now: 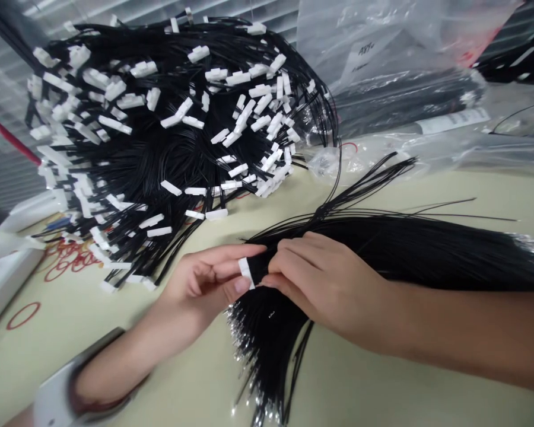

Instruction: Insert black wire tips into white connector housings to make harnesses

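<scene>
My left hand [200, 281] pinches a small white plastic connector [246, 273] between thumb and fingers. My right hand [323, 284] grips a few black wires [261, 264] right beside that connector, with its fingertips almost touching my left hand. These wires belong to a long bundle of black wires [404, 255] that runs off to the right. Its bare metal-tipped ends [253, 362] fan out below my hands. Any wire entry into the connector is hidden by my fingers.
A large heap of black wires with white connectors [160, 130] lies at the upper left. Plastic bags holding more black wire [404, 101] sit at the upper right. Red wire loops [69, 261] and a white box [4, 279] lie on the pale table [115, 367] at the left.
</scene>
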Demonstrator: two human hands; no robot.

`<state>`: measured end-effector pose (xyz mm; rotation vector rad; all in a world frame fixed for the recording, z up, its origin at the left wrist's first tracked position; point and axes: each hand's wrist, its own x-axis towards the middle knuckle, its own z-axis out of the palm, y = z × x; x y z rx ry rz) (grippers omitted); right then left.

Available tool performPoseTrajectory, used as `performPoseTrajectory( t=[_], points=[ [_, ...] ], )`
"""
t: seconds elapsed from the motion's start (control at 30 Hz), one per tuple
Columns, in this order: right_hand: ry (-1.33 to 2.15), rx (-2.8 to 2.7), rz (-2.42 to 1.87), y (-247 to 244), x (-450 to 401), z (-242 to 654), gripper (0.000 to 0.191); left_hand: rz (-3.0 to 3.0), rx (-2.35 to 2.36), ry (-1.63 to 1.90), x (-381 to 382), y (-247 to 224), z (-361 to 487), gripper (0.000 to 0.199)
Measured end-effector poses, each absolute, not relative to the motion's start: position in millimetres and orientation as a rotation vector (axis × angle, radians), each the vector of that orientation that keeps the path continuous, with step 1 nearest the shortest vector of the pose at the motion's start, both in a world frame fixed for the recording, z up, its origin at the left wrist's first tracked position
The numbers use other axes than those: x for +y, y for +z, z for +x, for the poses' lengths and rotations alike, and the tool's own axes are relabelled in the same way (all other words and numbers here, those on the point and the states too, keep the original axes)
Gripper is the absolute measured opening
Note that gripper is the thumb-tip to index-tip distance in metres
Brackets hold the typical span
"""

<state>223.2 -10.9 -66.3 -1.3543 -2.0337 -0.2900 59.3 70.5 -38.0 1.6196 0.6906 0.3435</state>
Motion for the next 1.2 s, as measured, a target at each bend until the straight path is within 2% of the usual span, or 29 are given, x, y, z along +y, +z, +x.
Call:
performPoseTrajectory(
  t=[0.43, 0.6, 0.93, 1.2],
  points=[
    [-0.147, -1.795, -1.323, -42.0, -13.1, 232.6, 0.017, 1.465, 0.655, 0.463, 82.5, -38.3, 62.0, 0.027],
    [0.023, -1.985, -1.421, -46.9, -11.8, 231.8, 0.027, 1.480, 0.667, 0.440, 84.5, -39.7, 61.3, 0.029],
    [-0.110, -2.038, -1.357, -51.4, -14.1, 232.5, 0.048, 1.542, 0.543, 0.425, 74.9, -33.4, 64.5, 0.027],
    [-0.228, -1.991, -1.335, -50.7, -17.9, 227.6, 0.041, 1.607, 0.550, 0.420, 72.3, -28.5, 63.9, 0.030]
  ],
)
